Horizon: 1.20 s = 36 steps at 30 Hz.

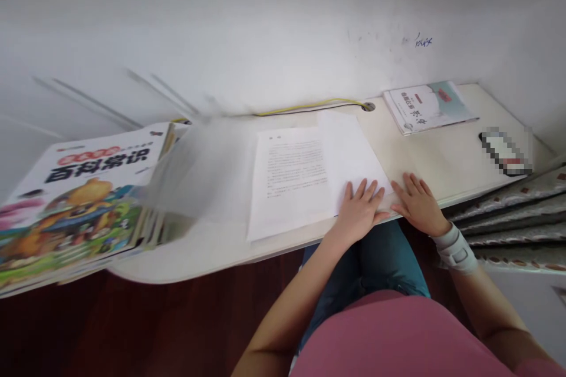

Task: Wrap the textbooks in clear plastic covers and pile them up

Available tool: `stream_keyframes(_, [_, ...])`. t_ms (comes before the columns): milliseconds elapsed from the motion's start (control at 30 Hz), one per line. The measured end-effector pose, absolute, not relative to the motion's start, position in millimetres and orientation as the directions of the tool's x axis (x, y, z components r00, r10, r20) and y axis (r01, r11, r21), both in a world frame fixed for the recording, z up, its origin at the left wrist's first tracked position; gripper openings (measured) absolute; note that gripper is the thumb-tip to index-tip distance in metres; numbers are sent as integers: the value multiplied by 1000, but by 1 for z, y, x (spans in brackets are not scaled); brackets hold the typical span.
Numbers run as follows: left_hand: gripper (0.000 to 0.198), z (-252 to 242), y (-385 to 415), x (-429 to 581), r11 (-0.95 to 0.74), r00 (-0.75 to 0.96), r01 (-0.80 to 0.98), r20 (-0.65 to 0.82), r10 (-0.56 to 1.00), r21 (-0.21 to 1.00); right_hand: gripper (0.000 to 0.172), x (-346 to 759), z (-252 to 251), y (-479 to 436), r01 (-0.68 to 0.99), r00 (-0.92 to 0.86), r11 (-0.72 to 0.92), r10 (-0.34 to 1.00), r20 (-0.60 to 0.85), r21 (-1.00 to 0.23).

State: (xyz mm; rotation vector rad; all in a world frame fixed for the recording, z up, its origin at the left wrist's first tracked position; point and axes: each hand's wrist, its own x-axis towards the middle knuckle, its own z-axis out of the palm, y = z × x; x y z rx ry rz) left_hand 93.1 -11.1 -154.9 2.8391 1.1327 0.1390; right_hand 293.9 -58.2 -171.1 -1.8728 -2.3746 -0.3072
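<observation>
Fingers (361,190) loosely spread, lying flat.
Left hand (357,213) on thin, blank white paper sheet (347,150); right hand (420,207) on smooth cream table (382,150).

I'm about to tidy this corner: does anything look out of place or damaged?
Yes: above the desk, the white wall carries a blue scribble and dark scuffs, which look like stray marks rather than decoration. The blank sheet also sits askew to the printed page. I see no spill.
</observation>
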Motion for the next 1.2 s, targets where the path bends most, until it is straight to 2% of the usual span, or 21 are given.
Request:
stream_keyframes(533, [60,-154,-21,96,-698,694,704,79,716,131,66,295,-173,-59,958,-283,268,937,206,100])
stream_keyframes(933, [58,-156,-28,98,-696,692,702,86,716,148,72,300,-175,-59,961,-275,277,945,176,11])
stream_keyframes(1200, [58,-155,-38,113,-675,674,722,67,736,156,74,298,-177,-58,962,-271,273,946,179,16])
